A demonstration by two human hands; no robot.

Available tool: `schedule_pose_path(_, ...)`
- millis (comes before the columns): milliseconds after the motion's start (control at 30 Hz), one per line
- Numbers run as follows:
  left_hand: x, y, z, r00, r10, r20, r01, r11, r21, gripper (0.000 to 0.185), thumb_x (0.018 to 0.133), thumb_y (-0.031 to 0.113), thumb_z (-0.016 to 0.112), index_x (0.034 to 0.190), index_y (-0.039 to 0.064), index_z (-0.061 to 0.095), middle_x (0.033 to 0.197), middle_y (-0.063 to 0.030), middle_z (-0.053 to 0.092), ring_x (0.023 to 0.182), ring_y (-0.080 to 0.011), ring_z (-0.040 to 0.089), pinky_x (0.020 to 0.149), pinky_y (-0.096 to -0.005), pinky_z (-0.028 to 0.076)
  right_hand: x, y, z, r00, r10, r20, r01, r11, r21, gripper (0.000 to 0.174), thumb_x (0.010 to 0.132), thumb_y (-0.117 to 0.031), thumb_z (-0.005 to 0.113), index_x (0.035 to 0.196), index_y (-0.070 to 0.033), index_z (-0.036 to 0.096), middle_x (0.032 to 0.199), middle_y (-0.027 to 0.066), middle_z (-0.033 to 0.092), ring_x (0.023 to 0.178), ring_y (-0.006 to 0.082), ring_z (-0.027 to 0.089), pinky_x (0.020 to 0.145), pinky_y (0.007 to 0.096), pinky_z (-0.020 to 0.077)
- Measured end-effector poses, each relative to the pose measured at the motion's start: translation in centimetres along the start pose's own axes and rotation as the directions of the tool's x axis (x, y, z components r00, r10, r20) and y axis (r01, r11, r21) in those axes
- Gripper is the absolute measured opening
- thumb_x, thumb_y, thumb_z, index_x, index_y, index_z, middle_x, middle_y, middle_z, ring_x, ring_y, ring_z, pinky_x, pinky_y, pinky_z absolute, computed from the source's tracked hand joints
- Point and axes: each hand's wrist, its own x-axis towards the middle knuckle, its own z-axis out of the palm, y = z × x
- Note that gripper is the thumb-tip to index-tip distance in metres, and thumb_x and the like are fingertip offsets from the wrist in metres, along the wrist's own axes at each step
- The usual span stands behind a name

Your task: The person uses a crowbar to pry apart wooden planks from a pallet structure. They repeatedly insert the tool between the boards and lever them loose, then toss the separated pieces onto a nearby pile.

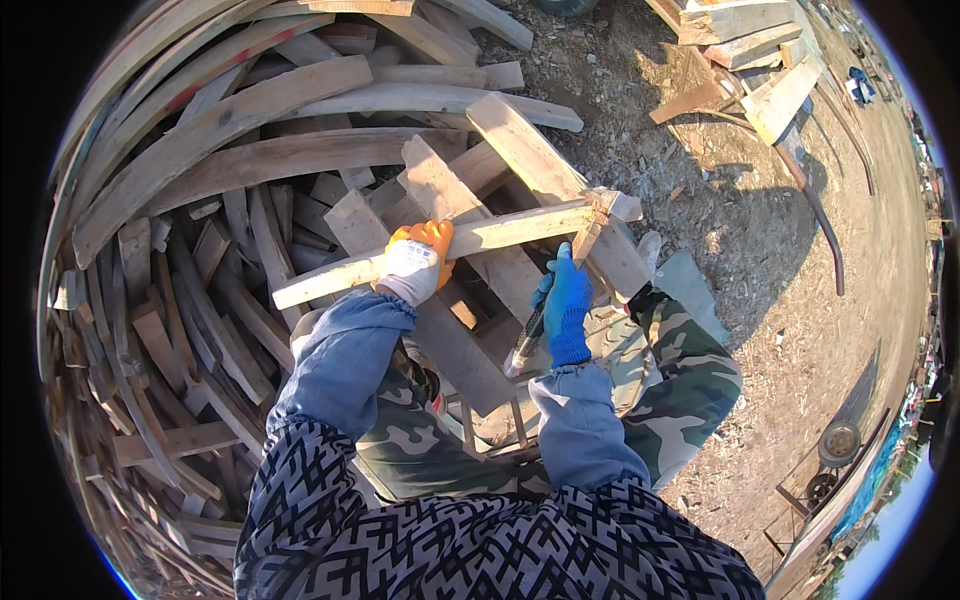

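My left hand (417,259), in a white and orange work glove, grips a long wooden batten (517,231) that slants across the view. Below the batten's right end, my right hand (568,304) in a blue glove is closed around a hand tool (526,346). The tool's pale-tipped handle sticks out below the fist; its working end cannot be made out clearly against the wood. Beneath the batten lie several slanting boards, among them a wide board (525,146) at the right and a middle board (439,180). They rest over crossing timber between my knees.
A large heap of loose planks (247,169) fills the left side. More cut timber (784,101) lies at the upper right, near a bent rusty rod (817,214). Chip-strewn ground (795,352) stretches to the right. A wheel (839,443) stands at the lower right.
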Motion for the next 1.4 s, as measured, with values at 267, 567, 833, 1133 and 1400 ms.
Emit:
schedule_pose_path(267,-0.1,-0.4,0.3,0.998,0.045,-0.033,-0.044,0.999,0.017,0.040,0.085,0.030,0.075,0.116,0.008,0.063,0.107,-0.0151,0.071,0.099,-0.0324,0.071,0.088,-0.0434,0.054,-6.0,-15.3,-7.8,0.925,-0.368,0.095,0.376,0.850,-0.368,0.038,0.103,-0.039,0.064,0.103,-0.001,0.063,0.068,0.0037,0.060,0.057,0.0116,0.059,0.055,0.0246,0.0476)
schedule_pose_path(567,-0.1,-0.6,-0.3,0.999,0.018,-0.033,-0.018,1.000,-0.008,0.036,0.084,0.031,0.075,0.108,0.008,0.062,0.102,-0.0160,0.071,0.097,-0.0346,0.070,0.086,-0.0443,0.054,-14.2,-22.3,-5.2,0.790,-0.130,0.599,0.483,0.733,-0.478,0.033,0.102,-0.028,0.065,0.117,0.001,0.069,0.073,0.0059,0.065,0.065,0.0122,0.062,0.060,0.0286,0.0495)
schedule_pose_path(833,0.3,-1.1,0.6,0.997,0.041,-0.067,-0.043,0.998,-0.042,0.034,0.084,0.029,0.075,0.108,0.007,0.063,0.102,-0.0160,0.071,0.095,-0.0350,0.070,0.086,-0.0446,0.054,-0.6,-18.1,-7.2,0.567,-0.136,0.813,0.631,-0.563,-0.534,0.029,0.098,-0.030,0.063,0.108,-0.003,0.061,0.087,0.0191,0.071,0.076,0.0360,0.072,0.063,0.0447,0.0566)
schedule_pose_path(1133,0.0,-0.8,0.1,0.999,0.034,-0.001,-0.034,0.999,-0.043,0.041,0.083,0.029,0.076,0.114,0.009,0.060,0.107,-0.0145,0.069,0.104,-0.0329,0.067,0.094,-0.0427,0.050,0.6,-19.8,-6.5,0.636,-0.270,0.723,0.634,-0.352,-0.689,0.028,0.097,-0.031,0.066,0.104,-0.004,0.062,0.082,0.0235,0.069,0.082,0.0428,0.070,0.068,0.0501,0.0555)
schedule_pose_path(1400,-0.7,-0.5,0.8,0.996,0.080,-0.030,-0.082,0.995,-0.049,0.044,0.083,0.026,0.076,0.120,0.008,0.060,0.112,-0.0140,0.069,0.106,-0.0328,0.067,0.096,-0.0434,0.050,5.3,-17.4,-7.2,0.755,-0.111,0.646,0.522,-0.493,-0.695,0.020,0.101,-0.022,0.056,0.107,-0.004,0.063,0.077,0.0200,0.065,0.077,0.0424,0.069,0.070,0.0521,0.0562)
